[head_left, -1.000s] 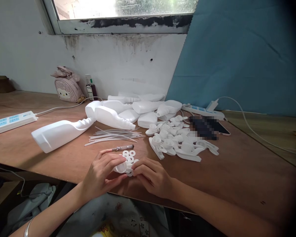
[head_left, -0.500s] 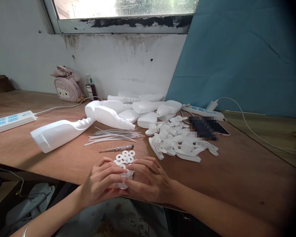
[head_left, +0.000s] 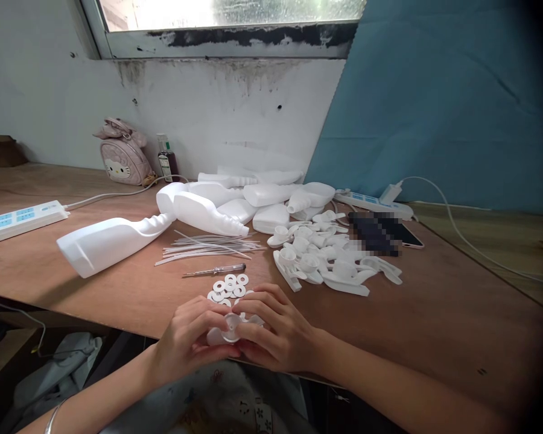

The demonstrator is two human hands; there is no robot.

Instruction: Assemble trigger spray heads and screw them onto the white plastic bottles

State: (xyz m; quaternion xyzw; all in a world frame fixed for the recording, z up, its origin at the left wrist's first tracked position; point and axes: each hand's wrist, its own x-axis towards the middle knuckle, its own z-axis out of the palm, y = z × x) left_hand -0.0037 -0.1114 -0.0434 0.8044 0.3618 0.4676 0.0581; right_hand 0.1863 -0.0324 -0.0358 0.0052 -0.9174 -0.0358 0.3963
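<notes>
Close to the table's front edge, my left hand (head_left: 196, 328) and my right hand (head_left: 276, 328) are closed together around a white plastic cap (head_left: 231, 325). Its round cup faces up towards me, and its sides are partly covered by my fingers. Just beyond my fingertips lies a small heap of flat white ring washers (head_left: 230, 287). A screwdriver (head_left: 215, 270) with a clear handle rests behind the washers. To the right is a pile of white plastic caps with long curved handles (head_left: 326, 253), similar to the held one.
Several white long-necked bottles (head_left: 271, 218) lie at the back, one (head_left: 113, 241) towards the left. Thin white tubes (head_left: 208, 248) lie before them. A phone (head_left: 384, 234), power strips (head_left: 22, 222), a pink bag (head_left: 124, 160) and a small dark bottle (head_left: 166, 163) surround the work area.
The white cap has been turned between my fingers, so its cup opening and a side part show more. Both hands stay in nearly the same place.
</notes>
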